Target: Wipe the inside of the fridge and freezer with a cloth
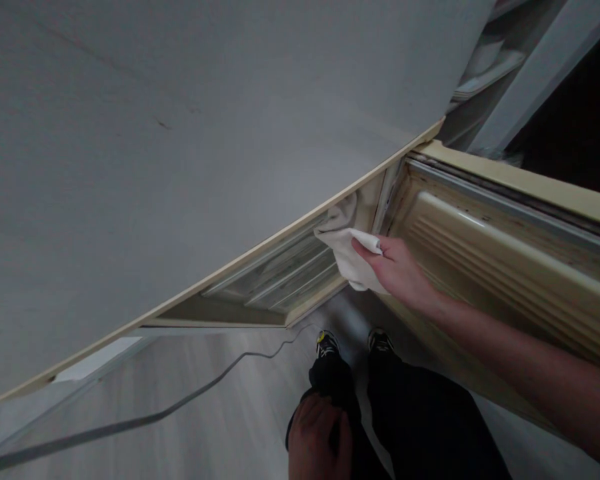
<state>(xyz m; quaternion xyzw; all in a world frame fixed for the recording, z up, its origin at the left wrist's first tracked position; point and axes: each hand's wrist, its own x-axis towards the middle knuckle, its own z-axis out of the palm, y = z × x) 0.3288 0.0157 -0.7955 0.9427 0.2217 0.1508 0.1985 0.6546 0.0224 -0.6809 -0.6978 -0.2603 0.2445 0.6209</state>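
Note:
My right hand (pixel 397 270) grips a white cloth (pixel 347 250) and presses it against the inner frame of a cream-coloured refrigerator (pixel 280 273), near the hinge side of its open door (pixel 505 267). My left hand (pixel 317 437) rests on my left knee at the bottom of the view, fingers curled loosely, holding nothing. Dark stains line the door's rubber seal (pixel 480 213). My legs in dark trousers and two shoes (pixel 353 343) show below.
The grey top and side panel of the refrigerator (pixel 180 133) fills the upper left. A grey cable (pixel 180 403) runs across the light floor. White shelving or frame pieces (pixel 495 67) stand at the upper right beside a dark opening.

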